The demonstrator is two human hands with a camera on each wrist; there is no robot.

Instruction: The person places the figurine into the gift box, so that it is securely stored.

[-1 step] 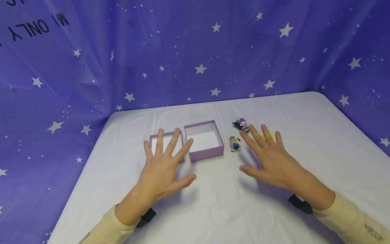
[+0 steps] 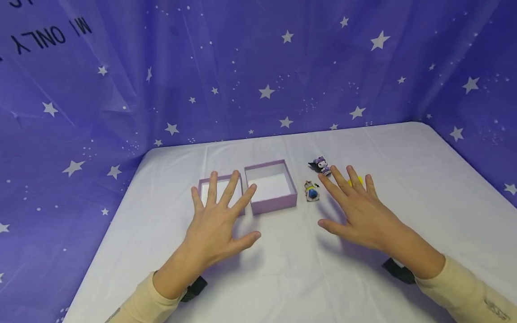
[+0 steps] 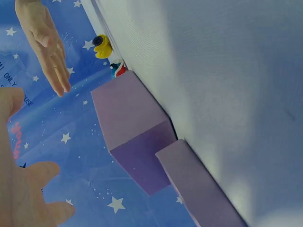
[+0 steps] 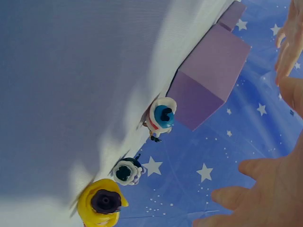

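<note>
Both hands hover above the table with fingers spread, holding nothing. My left hand (image 2: pixel 212 224) is in front of a shallow purple box part (image 2: pixel 222 177), which its fingers partly cover in the head view. To the right of that stands a deeper purple box (image 2: pixel 274 204), its top uncovered and its inside white. My right hand (image 2: pixel 363 215) is nearest three small figurines. One is black and purple with a white face (image 2: pixel 322 166). Another has a blue and yellow front (image 2: pixel 312 192). Fingers mostly hide the yellow figurine (image 2: pixel 355 181), which shows better in the right wrist view (image 4: pixel 90 205).
A white cloth (image 2: pixel 282 278) covers the table. Behind and at both sides hangs a purple curtain (image 2: pixel 226 67) with white stars. A dark wrist device (image 2: pixel 194 288) shows under the left wrist, and another dark device (image 2: pixel 397 270) under the right.
</note>
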